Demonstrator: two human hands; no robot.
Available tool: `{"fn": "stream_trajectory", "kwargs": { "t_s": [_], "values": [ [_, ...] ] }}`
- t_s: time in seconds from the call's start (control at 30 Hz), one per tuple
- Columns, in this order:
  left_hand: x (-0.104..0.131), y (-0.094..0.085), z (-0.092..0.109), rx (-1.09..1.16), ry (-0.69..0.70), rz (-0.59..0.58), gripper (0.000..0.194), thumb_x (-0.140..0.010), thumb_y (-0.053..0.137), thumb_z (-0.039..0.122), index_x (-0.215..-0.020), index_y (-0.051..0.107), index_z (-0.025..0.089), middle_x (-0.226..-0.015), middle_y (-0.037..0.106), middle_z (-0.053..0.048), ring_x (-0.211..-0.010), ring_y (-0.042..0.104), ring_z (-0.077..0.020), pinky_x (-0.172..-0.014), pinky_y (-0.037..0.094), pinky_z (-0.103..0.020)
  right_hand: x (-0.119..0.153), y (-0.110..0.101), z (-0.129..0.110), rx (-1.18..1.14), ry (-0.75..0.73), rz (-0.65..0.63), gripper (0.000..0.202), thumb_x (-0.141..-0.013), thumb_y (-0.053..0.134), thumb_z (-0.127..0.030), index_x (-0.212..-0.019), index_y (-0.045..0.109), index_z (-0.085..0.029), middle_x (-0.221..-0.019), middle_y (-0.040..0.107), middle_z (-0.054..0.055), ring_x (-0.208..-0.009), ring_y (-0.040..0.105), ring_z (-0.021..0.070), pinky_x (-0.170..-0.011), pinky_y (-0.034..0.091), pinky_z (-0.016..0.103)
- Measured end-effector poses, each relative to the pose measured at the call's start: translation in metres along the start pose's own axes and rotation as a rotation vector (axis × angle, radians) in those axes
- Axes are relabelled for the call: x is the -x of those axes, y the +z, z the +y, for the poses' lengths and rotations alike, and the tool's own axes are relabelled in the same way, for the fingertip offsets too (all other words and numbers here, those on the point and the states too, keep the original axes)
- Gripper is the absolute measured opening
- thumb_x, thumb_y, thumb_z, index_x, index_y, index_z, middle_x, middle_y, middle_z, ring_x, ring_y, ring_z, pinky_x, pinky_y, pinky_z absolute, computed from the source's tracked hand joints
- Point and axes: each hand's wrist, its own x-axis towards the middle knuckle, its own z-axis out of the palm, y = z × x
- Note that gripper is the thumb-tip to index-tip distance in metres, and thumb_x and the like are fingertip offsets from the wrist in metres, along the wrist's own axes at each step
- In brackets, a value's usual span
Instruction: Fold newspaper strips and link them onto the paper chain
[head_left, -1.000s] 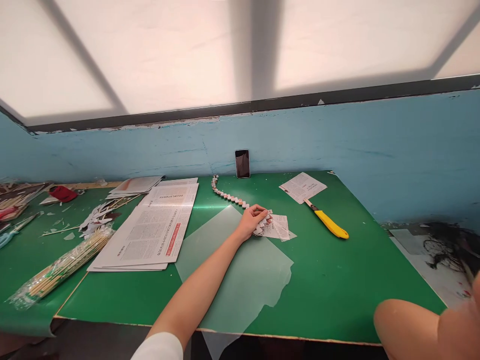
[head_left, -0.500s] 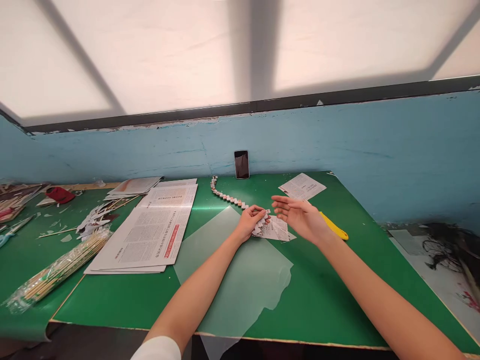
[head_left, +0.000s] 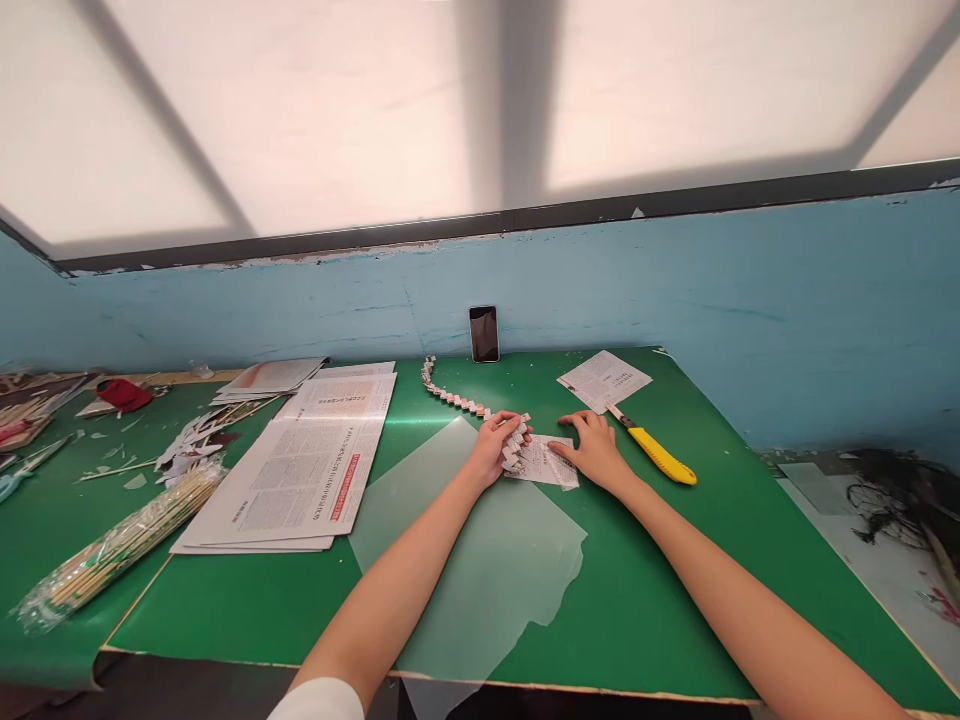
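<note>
My left hand (head_left: 495, 448) is closed around one end of a folded-paper chain (head_left: 457, 402), which curves back toward the wall. Beside it lies a small printed paper piece (head_left: 547, 462) on the green table. My right hand (head_left: 592, 448) has its fingers apart and bent, with the thumb over that paper's right edge; nothing is gripped in it. Just right of this hand is a yellow-handled knife (head_left: 660, 455), its tip by another printed paper square (head_left: 604, 380). A translucent sheet (head_left: 480, 550) lies under and in front of my left hand.
A phone (head_left: 484, 334) leans upright against the blue wall. Stacked newspaper sheets (head_left: 300, 470) and a plastic-wrapped bundle of sticks (head_left: 124, 545) lie to the left, with paper scraps (head_left: 191, 445), a red object (head_left: 124, 394) and scissors (head_left: 30, 468) beyond.
My right hand has come down and slightly left, to the edge of the small paper piece. The knife now shows fully. My left hand still holds the chain, its end turned more upright.
</note>
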Motion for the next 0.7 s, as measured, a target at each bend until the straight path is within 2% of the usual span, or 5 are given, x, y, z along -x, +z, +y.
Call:
{"fn": "stream_trajectory", "kwargs": {
  "t_s": [0.1, 0.27, 0.5, 0.6, 0.7],
  "values": [
    [-0.005, -0.005, 0.002, 0.120, -0.020, 0.017, 0.038, -0.072, 0.086, 0.037, -0.091, 0.058, 0.017, -0.081, 0.071, -0.004, -0.065, 0.067, -0.0122, -0.062, 0.054, -0.023, -0.002, 0.005, 0.003, 0.081, 0.013, -0.036, 0.035, -0.089, 0.063, -0.058, -0.098, 0.069, -0.025, -0.122, 0.055, 0.011, -0.118, 0.048, 0.0352, -0.094, 0.038, 0.050],
    [-0.009, -0.007, 0.007, 0.287, -0.050, 0.122, 0.029, -0.075, 0.082, 0.028, -0.091, 0.060, 0.016, -0.081, 0.069, -0.004, -0.066, 0.066, -0.0116, -0.064, 0.055, -0.022, -0.003, 0.005, 0.003, 0.023, 0.011, -0.038, 0.042, -0.092, 0.058, -0.062, -0.079, 0.065, -0.023, -0.114, 0.060, 0.011, -0.112, 0.051, 0.0340, -0.090, 0.039, 0.046],
    [-0.006, -0.008, 0.010, 0.339, -0.027, 0.142, 0.020, -0.077, 0.076, 0.023, -0.088, 0.061, 0.017, -0.082, 0.070, -0.004, -0.068, 0.066, -0.0134, -0.065, 0.054, -0.024, 0.004, -0.004, 0.002, -0.545, 0.227, 0.327, 0.039, -0.093, 0.059, -0.061, -0.103, 0.054, -0.024, -0.085, 0.068, 0.005, -0.072, 0.060, 0.0227, -0.065, 0.046, 0.034],
    [-0.006, -0.008, 0.009, 0.293, -0.019, 0.122, 0.020, -0.077, 0.077, 0.023, -0.089, 0.061, 0.017, -0.082, 0.070, -0.004, -0.068, 0.066, -0.0141, -0.066, 0.054, -0.025, 0.003, -0.006, -0.001, -0.756, 0.233, 0.375, 0.048, -0.089, 0.068, -0.058, -0.118, 0.051, -0.024, -0.085, 0.069, 0.004, -0.071, 0.062, 0.0218, -0.061, 0.048, 0.031],
    [-0.005, -0.009, 0.009, 0.320, -0.034, 0.029, 0.028, -0.084, 0.071, 0.039, -0.098, 0.066, 0.015, -0.095, 0.073, -0.011, -0.079, 0.070, -0.0199, -0.076, 0.058, -0.033, 0.001, -0.006, -0.003, -0.846, 0.203, 0.399, 0.053, -0.085, 0.074, -0.053, -0.124, 0.054, -0.023, -0.088, 0.071, 0.005, -0.080, 0.066, 0.0223, -0.065, 0.051, 0.031]
  ]
}}
